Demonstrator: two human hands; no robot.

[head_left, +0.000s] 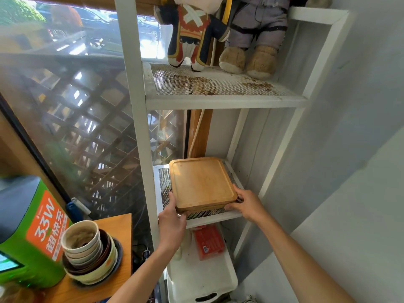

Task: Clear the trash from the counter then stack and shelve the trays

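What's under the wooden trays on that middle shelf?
The wooden trays sit on the white mesh shelf, both hands gripping their near corners. Below it: a red packet. The mesh beneath the trays is covered.

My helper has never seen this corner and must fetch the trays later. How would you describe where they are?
Find the white metal rack beside the window. On its middle mesh shelf, below the plush dolls, sits the stack of wooden trays, held by both hands. It is the only square, honey-coloured wood there.
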